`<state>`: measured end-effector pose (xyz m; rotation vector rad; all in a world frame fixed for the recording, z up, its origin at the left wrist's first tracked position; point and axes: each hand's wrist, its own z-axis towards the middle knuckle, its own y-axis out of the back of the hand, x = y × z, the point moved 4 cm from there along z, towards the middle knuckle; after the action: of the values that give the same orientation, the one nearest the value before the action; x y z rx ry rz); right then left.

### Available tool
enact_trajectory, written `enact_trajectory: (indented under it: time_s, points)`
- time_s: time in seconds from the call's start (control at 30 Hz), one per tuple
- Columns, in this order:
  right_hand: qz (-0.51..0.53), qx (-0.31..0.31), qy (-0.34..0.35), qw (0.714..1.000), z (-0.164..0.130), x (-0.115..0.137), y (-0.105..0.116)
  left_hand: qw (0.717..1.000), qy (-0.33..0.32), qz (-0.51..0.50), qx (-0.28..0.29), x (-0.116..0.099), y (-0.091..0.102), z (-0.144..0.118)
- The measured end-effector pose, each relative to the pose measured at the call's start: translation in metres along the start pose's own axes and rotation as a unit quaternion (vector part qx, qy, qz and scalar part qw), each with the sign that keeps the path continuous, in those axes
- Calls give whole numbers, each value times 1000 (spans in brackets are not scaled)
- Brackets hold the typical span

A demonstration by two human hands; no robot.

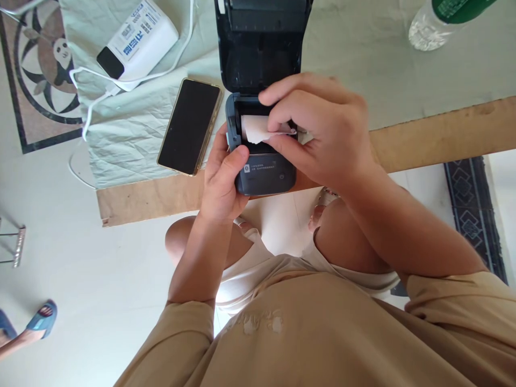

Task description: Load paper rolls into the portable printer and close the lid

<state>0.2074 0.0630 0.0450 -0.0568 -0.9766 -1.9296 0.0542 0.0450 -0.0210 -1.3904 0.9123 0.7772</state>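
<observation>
Printer [266, 180], small, dark, lid [262, 56] open: at the near edge of the tabletop [439, 135], left of that edge's middle; whether it rests there or is held just above, cannot tell. Left hand [223, 185]: clamped on the printer's left side, thumb over the rim. Right hand [326, 126]: thumb and finger together, pinching the loose end of the white paper roll [253, 128] within the open bay. Likely faults: a slanted pull could crease or tear the ragged end; paper left slack or crooked may jam under the lid; a loosened left grip, so close to the near edge, could let the printer tip floorward; a knocked lid might drop on the fingers. Orientation: printer's long axis runs from near edge to far edge, labelled end nearest the person, lid folded toward the far edge; paper roll apparently crosswise, its loose end facing the near edge.
</observation>
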Motion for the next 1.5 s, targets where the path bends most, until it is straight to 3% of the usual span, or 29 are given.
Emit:
enact_trajectory:
  time_s: [0.13, 0.3, 0.4, 0.5, 0.63, 0.7, 0.83, 1.0, 1.13, 1.3, 1.5]
  points:
    - [-12, -47, 46, 998, -5, 13, 3, 1000, 10, -7, -3, 0, 0, 0]
    - [2, 29, 82, 996, -10, 24, 2, 1000, 6, 19, -4, -2, 0, -2]
    - [44, -2, -14, 999, -6, 12, 16, 999, 4, 35, -5, -2, 3, -3]
    - [119, -87, -137, 979, -2, -9, 25, 998, 14, 44, 38, 3, 5, 0]
    - [276, -128, -135, 943, 2, -26, 16, 995, 0, 47, 87, 12, 10, 6]
    - [273, -128, -97, 949, 3, -26, 14, 994, -7, 48, 99, 14, 11, 7]
    - [184, -5, -65, 981, 1, -16, 12, 995, -13, 46, 82, 12, 12, 4]
    - [145, 95, -106, 979, -3, -14, 10, 998, -6, 32, 62, 4, 5, -1]
    - [171, 104, -109, 974, -5, -7, 6, 999, -7, 29, 38, -2, 1, -3]
    - [213, 100, -181, 955, -8, 3, -1, 998, -1, 59, -9, -4, 5, -8]
    - [274, 88, -149, 946, -11, 0, -9, 998, -14, 60, -6, -9, 4, -11]
